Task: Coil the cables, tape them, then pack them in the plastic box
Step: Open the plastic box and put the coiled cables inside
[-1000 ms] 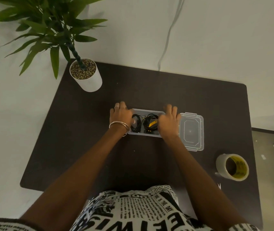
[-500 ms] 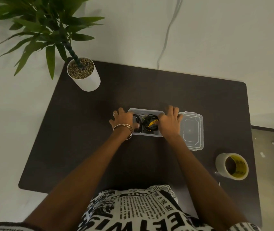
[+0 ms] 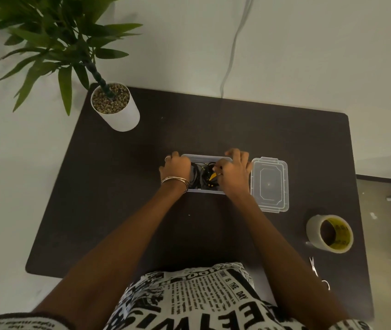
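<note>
While packing is the step in hand, items run as follows. Bench [image 3: 123, 198]: dark top, carrying everything listed. Plant [image 3: 116, 108]: white pot with pebbles, far left corner, well apart from the work. Box [image 3: 204, 192]: clear plastic, mid-bench, uncovered, between both wrists. Lid [image 3: 269, 184]: clear, flat on the bench, just beside the box on the right. Tape roll [image 3: 329, 233]: near right edge, idle. Left hand [image 3: 176, 166]: fingers curled over the box's left end, steadying it. Right hand [image 3: 233, 172]: fingers bent into the box, pressing or pinching the coils; which, cannot tell. Cables [image 3: 205, 176]: black coils with yellow tape, inside the box. Scissors [image 3: 318, 272]: small, near right corner. Judged nearly done; next move calls for settling the coils below the rim, then fetching the lid.
</note>
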